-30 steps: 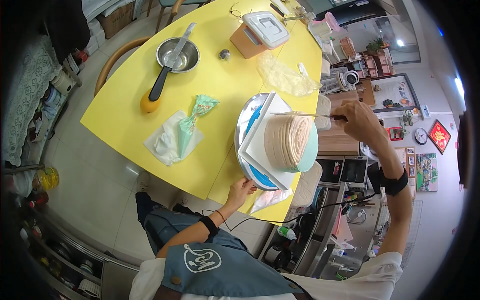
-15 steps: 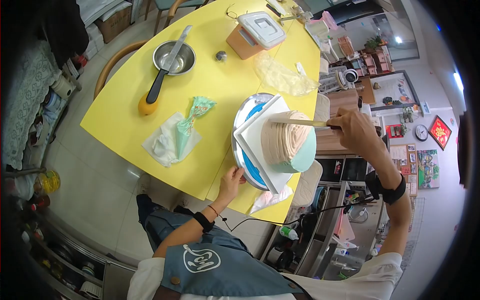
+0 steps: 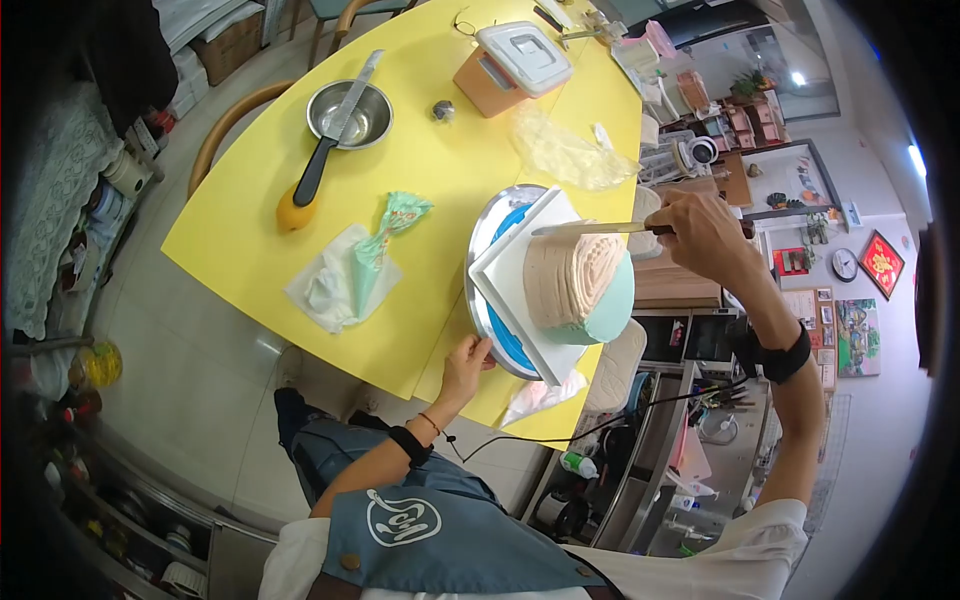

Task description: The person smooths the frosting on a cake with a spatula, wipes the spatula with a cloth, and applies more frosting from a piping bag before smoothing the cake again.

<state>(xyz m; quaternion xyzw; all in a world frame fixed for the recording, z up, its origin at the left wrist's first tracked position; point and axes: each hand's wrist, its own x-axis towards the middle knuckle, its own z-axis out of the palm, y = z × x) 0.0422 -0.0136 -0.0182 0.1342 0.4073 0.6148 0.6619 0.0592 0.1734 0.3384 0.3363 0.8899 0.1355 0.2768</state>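
A tall round cake (image 3: 575, 285) with peach cream on its side and top and pale green cream at one part stands on a white square board (image 3: 505, 275). Under the board is a silver and blue turntable (image 3: 480, 245). My right hand (image 3: 698, 232) is closed on the handle of a long spatula (image 3: 590, 228), whose blade lies along the cake's far side. At the turntable's near rim, my left hand (image 3: 466, 370) touches the edge with bent fingers; its fingertips are partly hidden.
On the yellow table (image 3: 240, 210) are a metal bowl (image 3: 370, 118) with a serrated knife across it, a green piping bag (image 3: 370, 260) on paper, a lidded orange tub (image 3: 490, 85) and a clear plastic bag (image 3: 565, 155). A pinkish bag (image 3: 540, 397) lies near the turntable.
My right hand and the spatula have moved slightly up and away, with the blade's angle changed. My left hand has shifted slightly along the turntable's rim.
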